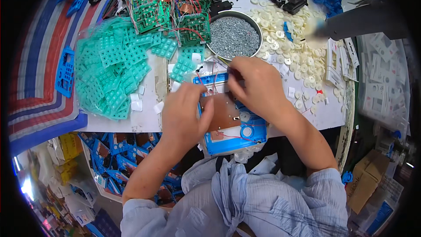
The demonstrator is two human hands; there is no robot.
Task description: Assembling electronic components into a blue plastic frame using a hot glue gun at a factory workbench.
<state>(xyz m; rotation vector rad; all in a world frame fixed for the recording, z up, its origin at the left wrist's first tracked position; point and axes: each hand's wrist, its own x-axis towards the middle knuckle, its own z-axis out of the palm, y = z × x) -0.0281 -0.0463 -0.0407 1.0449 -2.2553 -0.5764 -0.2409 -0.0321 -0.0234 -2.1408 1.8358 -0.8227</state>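
Note:
A blue plastic housing (234,145) lies in front of me at the table's near edge, with a brown circuit board (222,113) inside it and thin red wires (213,85) at its far end. My left hand (186,109) is closed at the housing's left edge, thumb over the board, fingertips beside the wires. Above the far right corner, my right hand (258,85) has its fingers pinched together. A thin yellowish piece shows by those fingertips, too small to make out. Just beyond stands a round metal bowl (260,39) full of small screws (233,35).
Teal rubber keypads (114,68) are heaped at left, below green circuit boards (149,13) with wires. Cream plastic discs (302,57) spread at right, near a grey arm-like object (364,19). A container of blue housings (118,158) stands below the table, left.

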